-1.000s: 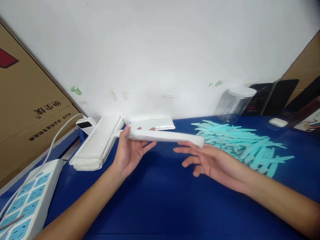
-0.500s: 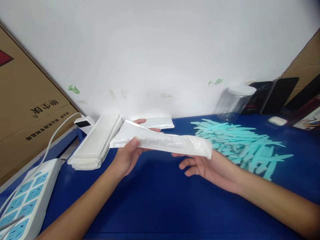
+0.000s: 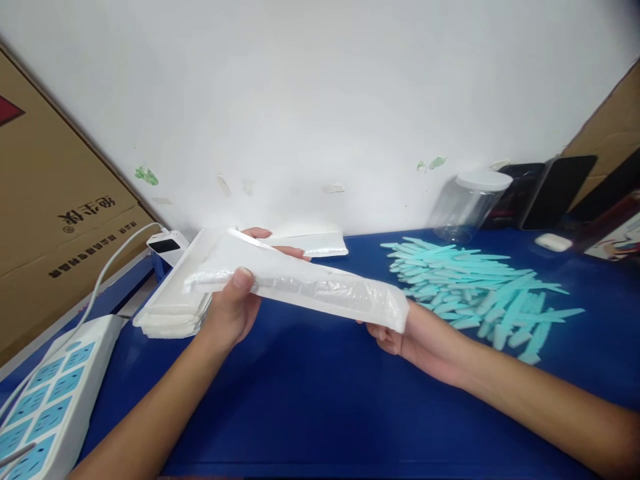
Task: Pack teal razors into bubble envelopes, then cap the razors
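Head view: the white wall (image 3: 300, 100) takes up most of what I see, and below it spreads the blue table (image 3: 280, 413). At my left stands a cardboard box (image 3: 65, 153), with a power strip (image 3: 107, 347) nearer to me. Over on the right lies a loose heap of turquoise sticks (image 3: 480, 283); a careless sideways swing on that side might scatter them. In front of me, raised above the table and tilted with its right end lower, is the white bag (image 3: 310, 287). Its left end overlaps the stack of bags (image 3: 170, 323) from here, though I cannot tell whether they touch; if they do, a dip could push the top ones askew. My left hand (image 3: 233, 310) grips the bag, thumb pressed on the front and fingers behind. Were that thumb to ease, I think the bag could slip toward its low end, and too hard a pinch could crease it. My right hand (image 3: 420, 343) is under that low end, fingers partly curled and mostly hidden, so I cannot tell whether they close on it. Farther back stand a clear jar (image 3: 465, 207) and, smaller, a white case (image 3: 553, 242) beyond the heap.
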`<state>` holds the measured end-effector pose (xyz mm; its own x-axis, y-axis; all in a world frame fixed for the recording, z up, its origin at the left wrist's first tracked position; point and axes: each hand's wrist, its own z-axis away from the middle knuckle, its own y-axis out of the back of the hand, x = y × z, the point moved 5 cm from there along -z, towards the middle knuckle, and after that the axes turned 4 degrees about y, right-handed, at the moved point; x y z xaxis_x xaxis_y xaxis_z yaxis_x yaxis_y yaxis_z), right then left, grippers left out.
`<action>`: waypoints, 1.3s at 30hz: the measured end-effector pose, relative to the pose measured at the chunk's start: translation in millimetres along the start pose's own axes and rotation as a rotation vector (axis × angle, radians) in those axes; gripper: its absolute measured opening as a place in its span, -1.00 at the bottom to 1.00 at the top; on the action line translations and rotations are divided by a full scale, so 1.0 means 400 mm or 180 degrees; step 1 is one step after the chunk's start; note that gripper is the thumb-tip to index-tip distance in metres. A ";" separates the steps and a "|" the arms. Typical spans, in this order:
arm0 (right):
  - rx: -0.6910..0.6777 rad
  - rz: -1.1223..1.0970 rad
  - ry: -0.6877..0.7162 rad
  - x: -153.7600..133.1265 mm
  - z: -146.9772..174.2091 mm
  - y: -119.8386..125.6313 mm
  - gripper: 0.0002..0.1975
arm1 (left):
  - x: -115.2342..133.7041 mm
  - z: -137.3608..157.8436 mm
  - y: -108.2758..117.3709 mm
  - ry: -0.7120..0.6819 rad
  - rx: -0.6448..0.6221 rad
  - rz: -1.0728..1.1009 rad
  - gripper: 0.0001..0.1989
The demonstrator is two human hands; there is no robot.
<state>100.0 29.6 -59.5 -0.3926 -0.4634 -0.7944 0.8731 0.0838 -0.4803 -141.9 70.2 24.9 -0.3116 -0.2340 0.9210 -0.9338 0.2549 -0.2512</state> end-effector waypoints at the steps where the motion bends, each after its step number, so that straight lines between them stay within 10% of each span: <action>1: -0.0065 0.0046 0.0027 -0.002 0.000 -0.004 -0.88 | 0.009 -0.002 0.005 -0.0057 0.0034 0.0002 -0.19; 10: -0.0002 0.0170 0.0144 0.005 -0.008 0.006 -0.80 | 0.007 -0.004 0.023 -0.0060 0.0030 -0.0055 -0.35; 28: 0.0897 0.1056 0.1719 -0.102 0.022 0.065 -0.71 | -0.173 0.017 0.022 0.1980 0.0137 0.0694 -0.67; 39: 0.1079 0.1156 0.1890 -0.199 0.013 0.117 -0.55 | -0.163 0.020 0.011 0.1907 0.0402 0.0804 -0.73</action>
<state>173.6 65.7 -16.8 -0.0704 0.1004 -0.9925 0.9800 -0.1789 -0.0876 -126.9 79.0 -38.7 -0.4061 0.3901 0.8263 -0.8696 0.1129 -0.4807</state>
